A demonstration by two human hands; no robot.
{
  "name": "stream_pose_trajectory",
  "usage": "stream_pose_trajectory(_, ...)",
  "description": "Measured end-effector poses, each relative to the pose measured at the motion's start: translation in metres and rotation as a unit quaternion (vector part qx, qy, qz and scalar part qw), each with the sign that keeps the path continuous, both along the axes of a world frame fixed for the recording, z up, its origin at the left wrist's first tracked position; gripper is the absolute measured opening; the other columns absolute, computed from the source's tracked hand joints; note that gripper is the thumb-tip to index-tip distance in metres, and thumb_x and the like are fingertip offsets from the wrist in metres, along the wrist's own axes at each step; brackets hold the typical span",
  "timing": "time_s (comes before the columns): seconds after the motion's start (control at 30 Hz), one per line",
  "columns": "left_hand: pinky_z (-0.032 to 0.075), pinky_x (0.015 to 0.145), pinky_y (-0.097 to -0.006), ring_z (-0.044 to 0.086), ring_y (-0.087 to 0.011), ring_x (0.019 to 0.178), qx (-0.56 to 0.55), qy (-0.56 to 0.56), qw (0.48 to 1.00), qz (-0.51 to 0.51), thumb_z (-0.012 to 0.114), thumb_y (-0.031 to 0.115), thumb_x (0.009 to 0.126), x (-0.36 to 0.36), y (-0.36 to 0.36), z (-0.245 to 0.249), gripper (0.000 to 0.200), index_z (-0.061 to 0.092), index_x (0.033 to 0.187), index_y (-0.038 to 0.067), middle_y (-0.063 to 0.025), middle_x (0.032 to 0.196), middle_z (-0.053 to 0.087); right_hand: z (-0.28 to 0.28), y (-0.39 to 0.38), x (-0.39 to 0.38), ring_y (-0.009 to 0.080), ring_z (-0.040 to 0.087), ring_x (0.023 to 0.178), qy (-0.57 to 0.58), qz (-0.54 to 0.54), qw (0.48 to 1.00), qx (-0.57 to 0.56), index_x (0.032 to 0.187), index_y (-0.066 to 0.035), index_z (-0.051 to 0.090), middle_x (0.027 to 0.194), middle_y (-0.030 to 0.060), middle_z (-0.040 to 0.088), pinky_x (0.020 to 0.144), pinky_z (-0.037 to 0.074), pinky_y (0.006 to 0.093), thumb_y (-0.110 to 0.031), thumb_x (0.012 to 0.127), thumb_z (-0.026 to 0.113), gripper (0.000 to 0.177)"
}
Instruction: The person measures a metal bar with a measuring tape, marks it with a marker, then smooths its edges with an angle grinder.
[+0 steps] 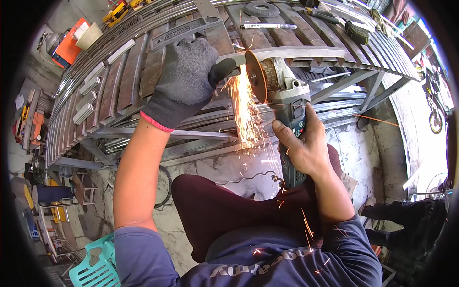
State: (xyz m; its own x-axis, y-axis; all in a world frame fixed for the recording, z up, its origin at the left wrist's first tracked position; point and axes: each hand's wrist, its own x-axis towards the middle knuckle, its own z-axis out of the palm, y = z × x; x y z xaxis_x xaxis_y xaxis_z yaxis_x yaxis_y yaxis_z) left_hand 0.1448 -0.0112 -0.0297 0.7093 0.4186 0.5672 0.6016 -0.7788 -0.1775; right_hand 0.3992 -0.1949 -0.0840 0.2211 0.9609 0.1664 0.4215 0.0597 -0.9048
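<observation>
My left hand (pixel 184 79), in a grey and black work glove with a red cuff, is closed around the end of a metal bar (pixel 306 51) at the bench edge. Bare, my right hand (pixel 308 143) wraps around the body of an angle grinder (pixel 290 98). The grinder's thin brown cutting disc (pixel 256 76) stands upright against the bar, just right of the gloved thumb. Bright sparks (pixel 246 117) stream down from the contact. A metal square (pixel 186 31) lies just beyond my left hand.
The slatted steel workbench (pixel 126 79) holds a marker (pixel 268 26), a black ring-shaped piece (pixel 261 9), a tape measure (pixel 357 32) and short metal pieces (pixel 86 107). A green plastic chair (pixel 98 263) stands at lower left. Another person's legs (pixel 406 222) show at lower right.
</observation>
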Motion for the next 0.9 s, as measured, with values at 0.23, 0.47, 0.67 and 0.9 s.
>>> stream_pose_trajectory(0.23,0.052,0.092,-0.0568,0.065,-0.0454,0.103,-0.004,0.030,0.999,0.019,0.078,0.026,0.102,0.000,-0.001,0.003,0.024,0.072,0.096,0.004,-0.0208,0.102,0.068,0.007,-0.001,-0.003,0.0361,0.082,0.105,0.021,-0.006,1.000,-0.010,0.129,0.011,0.066,0.110,0.0279,0.083,0.098,0.060,0.0464,-0.030,0.097,0.088,0.056)
stream_pose_trajectory(0.47,0.052,0.086,-0.0551,0.068,-0.0419,0.099,-0.002,0.000,0.999,0.044,0.080,0.029,0.096,0.006,-0.005,0.001,0.027,0.072,0.083,0.007,-0.0195,0.099,0.071,0.015,-0.002,-0.006,0.0224,0.076,0.100,0.039,-0.005,0.999,0.031,0.129,0.010,0.067,0.108,0.0198,0.083,0.096,0.060,0.0405,-0.027,0.098,0.088,0.053)
stream_pose_trajectory(0.67,0.050,0.085,-0.0553,0.066,-0.0430,0.093,0.065,-0.115,0.991,0.023,0.080,0.031,0.102,0.006,-0.007,-0.010,0.030,0.073,0.092,0.004,-0.0182,0.094,0.068,0.011,-0.014,0.004,0.0188,0.073,0.101,0.111,0.010,0.994,0.022,0.129,0.012,0.066,0.108,0.0163,0.081,0.096,0.059,0.0380,-0.027,0.098,0.089,0.055)
stream_pose_trajectory(0.9,0.049,0.078,-0.0534,0.065,-0.0382,0.085,-0.030,-0.154,0.987,-0.046,0.083,0.033,0.100,0.005,-0.006,-0.009,0.031,0.068,0.090,0.008,-0.0133,0.092,0.065,0.004,-0.015,0.006,0.0217,0.073,0.109,0.090,0.009,0.996,0.000,0.134,0.016,0.063,0.115,0.0217,0.081,0.100,0.058,0.0392,-0.029,0.098,0.090,0.064)
